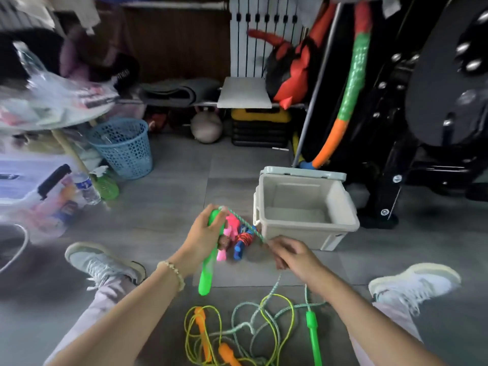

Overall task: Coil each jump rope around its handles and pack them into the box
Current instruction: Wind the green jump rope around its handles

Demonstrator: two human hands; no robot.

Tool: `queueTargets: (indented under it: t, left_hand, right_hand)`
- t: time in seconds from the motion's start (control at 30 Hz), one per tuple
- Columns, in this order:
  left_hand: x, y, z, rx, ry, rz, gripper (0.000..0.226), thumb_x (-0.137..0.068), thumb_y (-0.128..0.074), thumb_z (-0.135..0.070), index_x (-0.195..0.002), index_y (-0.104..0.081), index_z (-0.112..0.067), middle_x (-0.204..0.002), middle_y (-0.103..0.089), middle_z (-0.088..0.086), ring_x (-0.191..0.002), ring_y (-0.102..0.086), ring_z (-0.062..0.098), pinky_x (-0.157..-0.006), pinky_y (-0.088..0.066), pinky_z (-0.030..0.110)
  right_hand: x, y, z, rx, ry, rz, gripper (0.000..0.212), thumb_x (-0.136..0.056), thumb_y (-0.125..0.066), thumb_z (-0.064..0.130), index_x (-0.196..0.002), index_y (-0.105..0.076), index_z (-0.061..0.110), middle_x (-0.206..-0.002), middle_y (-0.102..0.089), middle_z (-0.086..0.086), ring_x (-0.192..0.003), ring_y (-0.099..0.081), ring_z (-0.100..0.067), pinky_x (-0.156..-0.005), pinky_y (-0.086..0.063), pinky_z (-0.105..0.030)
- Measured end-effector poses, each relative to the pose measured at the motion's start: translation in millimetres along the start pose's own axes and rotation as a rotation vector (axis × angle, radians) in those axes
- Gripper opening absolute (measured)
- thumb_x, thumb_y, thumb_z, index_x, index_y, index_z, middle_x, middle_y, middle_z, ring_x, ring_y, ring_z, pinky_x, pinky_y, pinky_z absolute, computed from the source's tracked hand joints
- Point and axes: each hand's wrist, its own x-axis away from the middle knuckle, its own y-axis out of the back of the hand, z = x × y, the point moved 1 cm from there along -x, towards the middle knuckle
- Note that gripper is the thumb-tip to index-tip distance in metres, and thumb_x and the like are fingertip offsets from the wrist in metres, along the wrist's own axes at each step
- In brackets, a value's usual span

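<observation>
My left hand (204, 235) grips a bright green handle (205, 278) upright, near its top. From that top a pale green rope (247, 225) runs taut to my right hand (289, 253), which pinches it. The rope's slack lies tangled on the floor (250, 323) between my legs, and its second green handle (314, 334) lies there too. A yellow rope with orange handles (202, 331) lies beside it. Pink (229, 233) and blue (241, 244) handled ropes lie coiled behind my left hand. The beige box (348, 210) stands open and empty, just beyond my right hand.
My two shoes (103, 262) (414, 283) frame the work area on the grey floor. A blue mesh basket (124, 147), bottles and a clear bin sit at the left. Black gym equipment (427, 128) and a foam-wrapped hoop stand behind the box.
</observation>
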Motion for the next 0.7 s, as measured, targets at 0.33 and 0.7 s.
queueTargets:
  t: [0.33, 0.7]
  left_hand:
    - [61.5, 37.3, -70.2, 0.162, -0.097, -0.224, 0.017, -0.093, -0.06, -0.028, -0.079, -0.052, -0.021, -0.052, -0.049, -0.011, -0.044, -0.043, 0.007, -0.047, -0.04, 0.022]
    - [133.6, -33.1, -91.2, 0.107, -0.147, 0.269, 0.02, -0.092, -0.061, -0.024, -0.082, -0.056, -0.008, -0.054, -0.055, -0.003, -0.044, -0.047, 0.011, -0.045, -0.042, 0.02]
  right_hand:
    - [78.1, 38.4, 78.3, -0.097, 0.024, -0.089, 0.019, -0.097, -0.047, 0.021, -0.088, -0.059, 0.01, -0.051, -0.031, 0.01, -0.041, -0.028, -0.003, -0.043, -0.026, -0.015]
    - [95.5, -25.2, 176.2, -0.171, 0.284, -0.035, 0.021, -0.098, -0.045, 0.027, -0.096, -0.061, 0.013, -0.069, -0.05, 0.001, -0.061, -0.048, -0.011, -0.06, -0.042, -0.021]
